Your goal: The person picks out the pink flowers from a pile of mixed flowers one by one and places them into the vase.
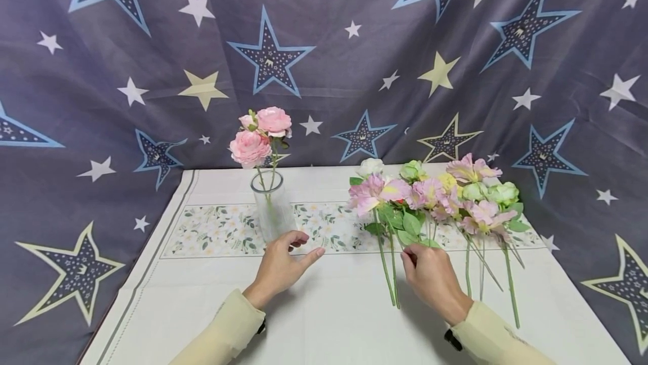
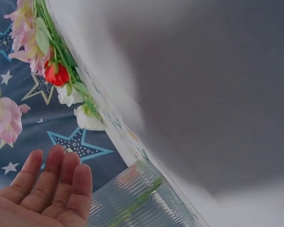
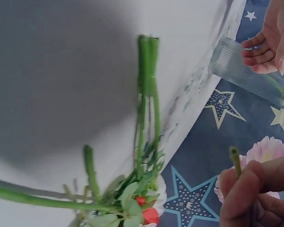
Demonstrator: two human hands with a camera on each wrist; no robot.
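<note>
Room lies between vase point(image 1: 276, 212) and flowers point(image 1: 426, 193) (stems point(image 1: 511, 286) jutting forward).

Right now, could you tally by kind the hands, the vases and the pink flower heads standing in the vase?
Hands: 2, left hand and right hand
Glass vase: 1
Pink flower heads standing in it: 3, two large and one small
Total: 6

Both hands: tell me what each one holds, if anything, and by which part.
The right hand pinches a flower stem near its bare end; the left hand holds nothing.
</note>
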